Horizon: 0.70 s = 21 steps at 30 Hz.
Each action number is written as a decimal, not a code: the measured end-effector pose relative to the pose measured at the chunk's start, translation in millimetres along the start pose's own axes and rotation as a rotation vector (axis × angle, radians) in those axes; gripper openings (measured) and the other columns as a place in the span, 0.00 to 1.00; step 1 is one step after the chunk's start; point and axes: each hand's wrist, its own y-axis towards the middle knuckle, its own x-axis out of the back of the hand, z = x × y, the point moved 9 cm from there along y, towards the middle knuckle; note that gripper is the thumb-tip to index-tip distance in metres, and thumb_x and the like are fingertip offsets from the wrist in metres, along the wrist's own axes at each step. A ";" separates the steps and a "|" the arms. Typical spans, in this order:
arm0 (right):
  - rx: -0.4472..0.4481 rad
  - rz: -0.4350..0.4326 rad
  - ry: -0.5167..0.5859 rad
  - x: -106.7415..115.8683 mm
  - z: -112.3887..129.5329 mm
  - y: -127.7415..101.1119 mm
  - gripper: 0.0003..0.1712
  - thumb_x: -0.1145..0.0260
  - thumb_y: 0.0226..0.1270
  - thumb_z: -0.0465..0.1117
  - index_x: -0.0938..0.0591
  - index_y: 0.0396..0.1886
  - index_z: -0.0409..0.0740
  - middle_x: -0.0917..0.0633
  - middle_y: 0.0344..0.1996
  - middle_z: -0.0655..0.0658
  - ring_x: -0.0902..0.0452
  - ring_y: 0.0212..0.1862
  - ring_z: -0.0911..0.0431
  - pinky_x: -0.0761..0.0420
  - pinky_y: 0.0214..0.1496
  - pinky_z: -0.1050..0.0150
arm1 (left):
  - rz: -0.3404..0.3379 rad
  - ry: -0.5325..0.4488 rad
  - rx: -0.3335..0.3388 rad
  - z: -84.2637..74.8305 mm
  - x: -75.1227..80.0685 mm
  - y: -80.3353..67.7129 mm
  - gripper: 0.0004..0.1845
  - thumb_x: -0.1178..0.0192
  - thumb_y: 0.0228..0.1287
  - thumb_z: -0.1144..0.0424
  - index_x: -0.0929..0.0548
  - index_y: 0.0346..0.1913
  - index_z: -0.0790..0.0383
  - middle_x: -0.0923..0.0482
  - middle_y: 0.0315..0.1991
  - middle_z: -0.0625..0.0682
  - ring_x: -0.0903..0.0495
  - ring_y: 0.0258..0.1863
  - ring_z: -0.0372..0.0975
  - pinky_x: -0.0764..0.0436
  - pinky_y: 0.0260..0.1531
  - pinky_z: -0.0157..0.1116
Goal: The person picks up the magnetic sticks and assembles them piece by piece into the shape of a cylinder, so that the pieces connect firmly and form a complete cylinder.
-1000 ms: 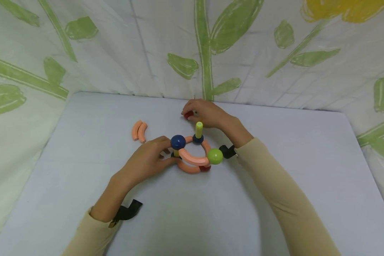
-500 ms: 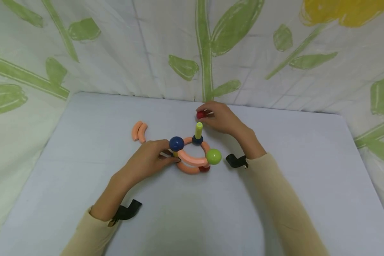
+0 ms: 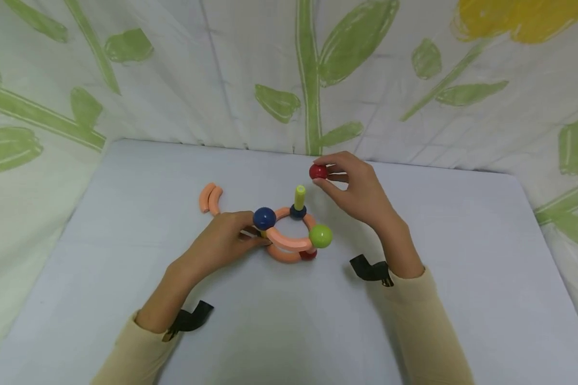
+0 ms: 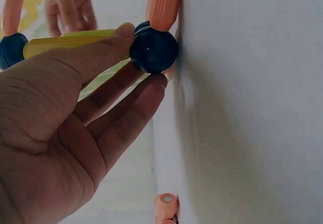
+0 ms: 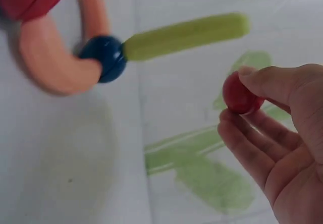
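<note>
Our left hand (image 3: 221, 238) lies low, forearm angled in from the lower left, fingers extended and pinching lightly. Our right hand (image 3: 358, 187) is raised, wrist bent, thumb and fingertips curled in a pinch.

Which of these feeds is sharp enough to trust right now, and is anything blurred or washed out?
Head view: evenly lit, sharp, soft shadows under both arms, curtain bowed by the wide lens. Right wrist view: soft overall, the orange curved piece smeared, the red ball in the right hand fairly clear. Left wrist view: left hand dim, dark blue ball sharp, table blurry.

Leaf-printed cloth (image 3: 289, 75) behind grey table (image 3: 462, 256)
</note>
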 end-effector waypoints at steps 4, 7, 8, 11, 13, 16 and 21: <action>0.084 0.002 0.068 2.7 28.2 -8.5 0.19 0.26 0.70 0.35 0.15 0.58 0.44 0.13 0.53 0.47 0.12 0.55 0.56 0.12 0.60 0.60 | 0.018 -0.006 0.023 0.3 -4.6 -3.0 0.09 0.25 0.66 0.59 0.11 0.46 0.47 0.09 0.44 0.42 0.08 0.49 0.39 0.11 0.52 0.42; 0.151 0.029 0.112 -0.2 45.4 -12.8 0.21 0.25 0.68 0.32 0.16 0.59 0.42 0.13 0.53 0.46 0.13 0.55 0.56 0.12 0.59 0.62 | 0.022 -0.004 0.023 -0.7 -6.1 -5.7 0.10 0.24 0.65 0.60 0.12 0.47 0.48 0.09 0.44 0.43 0.09 0.48 0.39 0.11 0.52 0.41; 0.170 0.033 0.118 -0.9 49.6 -13.6 0.21 0.25 0.68 0.31 0.16 0.60 0.41 0.13 0.53 0.45 0.13 0.55 0.55 0.12 0.59 0.63 | 0.019 -0.002 0.021 -1.1 -5.8 -6.0 0.10 0.24 0.65 0.60 0.12 0.46 0.49 0.09 0.44 0.43 0.09 0.48 0.38 0.11 0.52 0.41; 0.199 0.027 0.100 -0.8 57.3 -14.3 0.22 0.25 0.67 0.29 0.16 0.60 0.40 0.14 0.53 0.45 0.14 0.56 0.56 0.13 0.60 0.64 | 0.006 0.010 0.007 -2.5 -3.5 -5.3 0.12 0.24 0.64 0.61 0.12 0.48 0.50 0.09 0.44 0.44 0.09 0.47 0.37 0.11 0.51 0.40; 0.204 0.018 0.090 0.4 59.5 -14.2 0.22 0.25 0.66 0.29 0.16 0.60 0.40 0.14 0.54 0.45 0.14 0.56 0.56 0.13 0.60 0.62 | 0.004 0.013 0.001 -2.7 -2.5 -4.2 0.13 0.24 0.64 0.61 0.12 0.50 0.51 0.09 0.43 0.44 0.09 0.46 0.36 0.11 0.51 0.40; 0.210 0.014 0.087 1.4 61.8 -13.8 0.22 0.25 0.66 0.29 0.16 0.59 0.41 0.14 0.54 0.45 0.14 0.56 0.56 0.12 0.60 0.61 | 0.007 0.019 -0.005 -2.6 -1.6 -2.1 0.13 0.24 0.64 0.60 0.12 0.49 0.51 0.09 0.44 0.45 0.09 0.47 0.37 0.11 0.51 0.40; 0.232 0.066 0.079 -4.5 63.7 -13.4 0.21 0.25 0.66 0.29 0.16 0.58 0.41 0.14 0.53 0.46 0.15 0.55 0.57 0.12 0.60 0.59 | 0.013 0.025 0.004 -1.8 -0.8 0.2 0.09 0.24 0.65 0.60 0.12 0.45 0.48 0.09 0.44 0.43 0.09 0.49 0.38 0.11 0.51 0.41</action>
